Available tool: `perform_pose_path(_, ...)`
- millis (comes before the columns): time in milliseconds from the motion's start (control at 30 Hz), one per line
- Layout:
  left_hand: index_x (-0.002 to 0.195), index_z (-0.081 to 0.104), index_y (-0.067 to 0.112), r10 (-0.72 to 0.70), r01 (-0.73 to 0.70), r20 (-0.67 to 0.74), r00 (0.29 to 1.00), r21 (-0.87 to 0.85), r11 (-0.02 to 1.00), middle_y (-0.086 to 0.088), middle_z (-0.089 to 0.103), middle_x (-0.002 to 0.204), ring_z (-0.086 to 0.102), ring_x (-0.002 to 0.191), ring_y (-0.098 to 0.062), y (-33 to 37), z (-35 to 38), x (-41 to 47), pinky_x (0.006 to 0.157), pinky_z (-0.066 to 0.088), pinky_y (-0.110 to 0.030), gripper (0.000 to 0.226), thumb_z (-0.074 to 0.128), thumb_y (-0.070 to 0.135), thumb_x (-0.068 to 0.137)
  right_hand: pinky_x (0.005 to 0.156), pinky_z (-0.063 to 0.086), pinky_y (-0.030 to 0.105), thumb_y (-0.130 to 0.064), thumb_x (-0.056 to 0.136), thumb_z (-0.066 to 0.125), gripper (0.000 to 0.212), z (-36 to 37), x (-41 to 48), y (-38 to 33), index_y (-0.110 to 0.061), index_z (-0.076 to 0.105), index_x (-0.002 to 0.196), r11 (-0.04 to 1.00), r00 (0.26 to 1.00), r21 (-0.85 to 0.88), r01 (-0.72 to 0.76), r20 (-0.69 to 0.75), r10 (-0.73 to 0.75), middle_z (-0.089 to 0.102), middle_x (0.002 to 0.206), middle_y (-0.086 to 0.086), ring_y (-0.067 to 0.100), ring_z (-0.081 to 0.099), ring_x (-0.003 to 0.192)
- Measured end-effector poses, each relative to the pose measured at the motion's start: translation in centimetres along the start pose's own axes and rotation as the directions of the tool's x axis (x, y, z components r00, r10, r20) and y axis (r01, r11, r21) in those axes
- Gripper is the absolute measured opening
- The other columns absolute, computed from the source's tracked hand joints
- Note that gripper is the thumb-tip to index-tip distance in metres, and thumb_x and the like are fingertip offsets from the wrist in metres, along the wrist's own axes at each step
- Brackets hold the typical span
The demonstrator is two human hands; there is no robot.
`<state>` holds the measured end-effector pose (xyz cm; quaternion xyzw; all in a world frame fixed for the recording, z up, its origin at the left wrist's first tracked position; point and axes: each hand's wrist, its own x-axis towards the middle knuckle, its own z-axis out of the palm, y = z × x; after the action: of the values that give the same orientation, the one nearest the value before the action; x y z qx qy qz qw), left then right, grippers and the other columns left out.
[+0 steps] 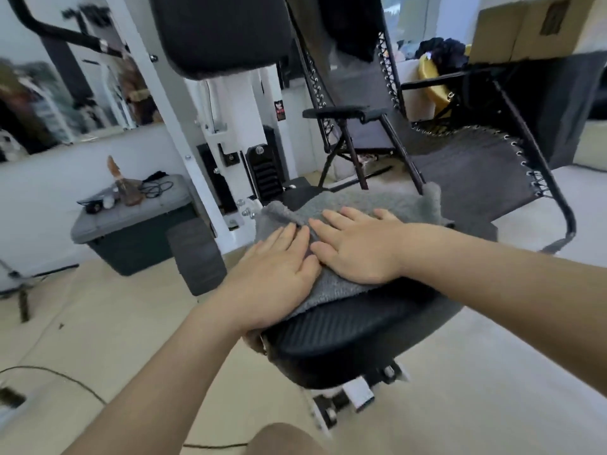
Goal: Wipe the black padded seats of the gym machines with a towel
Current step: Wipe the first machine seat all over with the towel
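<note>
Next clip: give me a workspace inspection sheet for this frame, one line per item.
Surface: black seat, near part bare, the rest under the towel.
Job's things: grey towel spread on the seat; backrest pad above, uncovered.
Clutter: small items on a lidded bin at left.
Grippers: left hand and right hand pressed flat on the towel, side by side.
Cables: cable across the floor; coiled cord on the bin.
Surroundings: recliner behind, boxes top right, mirror at left.
</note>
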<state>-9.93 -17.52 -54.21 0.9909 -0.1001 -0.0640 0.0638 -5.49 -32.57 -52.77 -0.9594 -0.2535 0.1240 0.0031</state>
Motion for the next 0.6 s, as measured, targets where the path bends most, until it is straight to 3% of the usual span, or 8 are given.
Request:
perform_pose_path(133,0.152,-0.004,0.027,0.082,-0.083,-0.022,0.996,-0.066,0.994,0.014,-0.007,0.159,-0.01,0.143,0.003,2.4,0.3,-5.1,0.118,-0.004,-0.022,0.065,0.012,0.047,0.092,0.116,0.001,0.054,-0.049,0.098,0.006,0.06,1.2,-6.1,-1.4,-0.023,-0.003,0.151,0.999,0.998,-0.003,0.033,-0.056,-0.033,-0.007,0.161,-0.003,0.02,-0.007,0.147)
perform_pose_path(267,0.151,-0.001,0.033,0.097,-0.098,-0.016,0.995,-0.184,0.978,0.028,0.002,0.149,-0.007,0.127,0.02,3.6,-0.1,-6.2,0.106,-0.006,-0.009,0.074,0.012,0.046,0.079,0.117,0.002,0.051,-0.049,0.098,0.009,0.061,2.7,-8.4,-1.8,-0.021,0.001,0.151,1.0,0.987,0.024,0.008,-0.161,-0.004,-0.003,0.161,-0.002,0.02,-0.004,0.147)
perform_pose_path(333,0.152,0.006,0.029,0.095,-0.099,-0.031,0.995,-0.171,0.98,0.023,0.009,0.152,-0.001,0.129,0.017,3.3,-0.4,-4.2,0.107,-0.002,-0.01,0.073,0.011,0.045,0.081,0.117,0.002,0.051,-0.052,0.096,0.011,0.064,2.2,-6.4,-0.8,-0.023,0.003,0.152,0.996,0.989,0.075,-0.042,-0.141,0.052,-0.003,0.161,-0.003,0.021,-0.003,0.147)
perform_pose_path(467,0.152,0.01,0.02,0.007,-0.009,-0.013,1.0,-0.106,0.994,0.002,0.003,0.162,0.002,0.148,-0.01,2.2,-0.8,1.4,0.119,0.002,-0.028,0.053,0.015,0.036,0.102,0.115,0.004,0.055,-0.063,0.089,0.014,0.073,0.2,-0.3,2.0,-0.026,0.01,0.151,0.987,0.984,0.06,-0.149,-0.085,0.154,0.004,0.161,-0.002,0.025,0.002,0.147)
perform_pose_path(600,0.152,0.01,0.017,0.036,-0.038,-0.025,0.999,-0.091,0.995,-0.003,0.004,0.162,0.003,0.148,-0.014,1.8,-0.6,2.6,0.117,0.001,-0.026,0.053,0.018,0.036,0.103,0.114,0.003,0.058,-0.06,0.091,0.011,0.068,0.4,0.9,2.6,-0.029,0.01,0.151,0.984,0.981,0.047,-0.173,-0.085,0.177,0.004,0.161,-0.002,0.027,0.003,0.147)
